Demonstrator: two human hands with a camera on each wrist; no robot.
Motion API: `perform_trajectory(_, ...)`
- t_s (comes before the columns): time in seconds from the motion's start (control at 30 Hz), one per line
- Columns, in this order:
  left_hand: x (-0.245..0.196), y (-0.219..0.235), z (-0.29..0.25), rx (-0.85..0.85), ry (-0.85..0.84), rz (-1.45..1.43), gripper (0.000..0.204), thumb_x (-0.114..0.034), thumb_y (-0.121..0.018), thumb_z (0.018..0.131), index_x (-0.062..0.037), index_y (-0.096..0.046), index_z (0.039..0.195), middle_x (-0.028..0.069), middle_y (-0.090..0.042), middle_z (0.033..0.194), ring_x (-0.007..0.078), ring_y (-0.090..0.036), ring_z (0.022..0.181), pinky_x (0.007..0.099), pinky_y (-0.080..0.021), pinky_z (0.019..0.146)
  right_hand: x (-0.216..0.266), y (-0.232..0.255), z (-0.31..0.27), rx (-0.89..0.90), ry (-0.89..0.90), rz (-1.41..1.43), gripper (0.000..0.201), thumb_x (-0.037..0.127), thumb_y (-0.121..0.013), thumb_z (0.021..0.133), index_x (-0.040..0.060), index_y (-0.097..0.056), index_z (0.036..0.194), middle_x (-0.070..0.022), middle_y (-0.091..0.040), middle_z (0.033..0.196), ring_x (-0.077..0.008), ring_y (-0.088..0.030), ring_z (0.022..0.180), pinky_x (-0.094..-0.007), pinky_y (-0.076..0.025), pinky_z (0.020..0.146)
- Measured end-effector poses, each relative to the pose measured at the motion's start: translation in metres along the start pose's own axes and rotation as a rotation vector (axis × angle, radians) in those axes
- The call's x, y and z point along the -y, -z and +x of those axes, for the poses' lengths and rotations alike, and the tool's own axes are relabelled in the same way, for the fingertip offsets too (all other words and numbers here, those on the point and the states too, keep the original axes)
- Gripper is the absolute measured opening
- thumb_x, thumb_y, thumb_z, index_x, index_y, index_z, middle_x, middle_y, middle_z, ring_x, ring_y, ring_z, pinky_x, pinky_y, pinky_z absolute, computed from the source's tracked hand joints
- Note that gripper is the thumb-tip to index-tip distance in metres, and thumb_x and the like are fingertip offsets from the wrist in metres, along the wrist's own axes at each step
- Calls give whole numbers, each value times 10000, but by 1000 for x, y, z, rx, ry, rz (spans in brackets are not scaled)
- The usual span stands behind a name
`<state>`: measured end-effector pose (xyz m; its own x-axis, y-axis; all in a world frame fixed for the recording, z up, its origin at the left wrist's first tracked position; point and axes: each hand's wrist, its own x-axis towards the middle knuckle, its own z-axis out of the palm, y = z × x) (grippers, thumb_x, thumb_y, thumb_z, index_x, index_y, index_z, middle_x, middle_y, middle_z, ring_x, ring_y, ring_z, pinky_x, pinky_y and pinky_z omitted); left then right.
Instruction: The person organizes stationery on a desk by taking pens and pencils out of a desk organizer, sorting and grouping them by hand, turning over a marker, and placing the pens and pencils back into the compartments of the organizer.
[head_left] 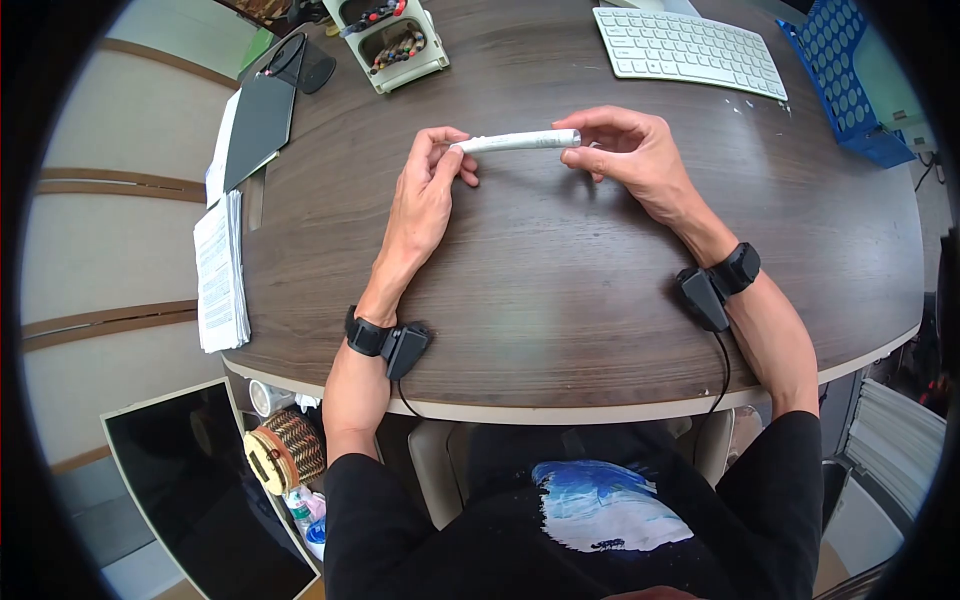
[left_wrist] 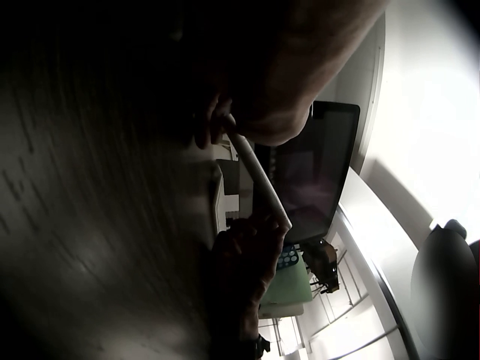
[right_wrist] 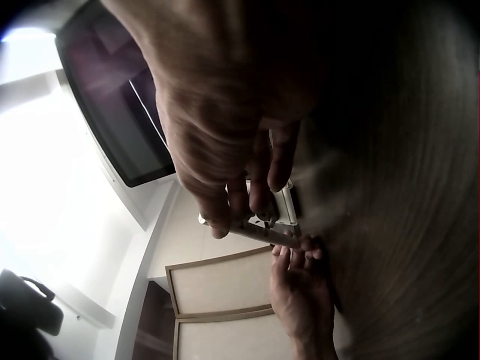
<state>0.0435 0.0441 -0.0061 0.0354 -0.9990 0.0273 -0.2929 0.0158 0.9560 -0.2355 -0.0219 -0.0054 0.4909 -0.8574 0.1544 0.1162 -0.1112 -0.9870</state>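
Observation:
A slim white tube-like stick (head_left: 520, 141) is held level above the dark wooden table (head_left: 520, 300). The left hand (head_left: 425, 200) pinches its left end between thumb and fingers. At its right end the right hand (head_left: 640, 165) has thumb and fingers curved around the tip. In the left wrist view the white stick (left_wrist: 259, 180) runs between the left hand (left_wrist: 270, 90) and the right hand (left_wrist: 251, 255). The right wrist view shows the stick (right_wrist: 262, 234) below the right hand's (right_wrist: 217, 127) fingers, with the left hand (right_wrist: 300, 292) at the far end.
A white keyboard (head_left: 690, 50) lies at the back right, near a blue holder (head_left: 840, 80). Stacked papers (head_left: 221, 270) and a dark folder (head_left: 262, 130) line the left edge. At the back left stand a white organizer (head_left: 395, 48) and a black mesh cup (head_left: 316, 68).

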Motion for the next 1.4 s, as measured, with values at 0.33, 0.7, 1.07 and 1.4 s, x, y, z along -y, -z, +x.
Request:
perform_trajectory(0.33, 4, 0, 3, 16, -16, -15, 252, -202, -516, 1158, -21, -630, 1293, 35, -665, 968, 126, -640, 882, 305, -516, 887, 1, 0, 0, -6, -17, 21, 360, 248, -898, 915, 40, -797, 1191, -75, -812, 951, -76, -696, 743, -209, -513, 603)
perform_trajectory(0.7, 10, 0, 6, -64, -102, -124, 250, -213, -551, 1157, -22, -633, 1295, 52, -681, 990, 134, -669, 902, 311, -525, 906, 1, 2, 4, -98, -26, 109, 324, 230, -776, 1033, -13, -753, 1247, -131, -815, 1045, -110, -717, 853, -221, -516, 618)
perform_trajectory(1.07, 4, -2, 3, -149, -168, -190, 251, -205, -608, 1145, -25, -632, 1318, 58, -695, 1133, 133, -678, 1052, 343, -559, 1017, -5, 1, 5, -166, -63, 94, 320, 272, -776, 1042, -15, -765, 1182, -92, -780, 980, -95, -682, 823, -239, -518, 660)
perform_trajectory(1.4, 0, -1, 1, -137, -195, -186, 291, -213, -618, 1142, -13, -636, 1352, 54, -691, 1149, 133, -682, 1078, 347, -565, 1039, -8, 7, 6, -160, -145, 105, 337, 381, -766, 1048, 53, -732, 976, -15, -696, 830, -59, -618, 710, -214, -482, 617)
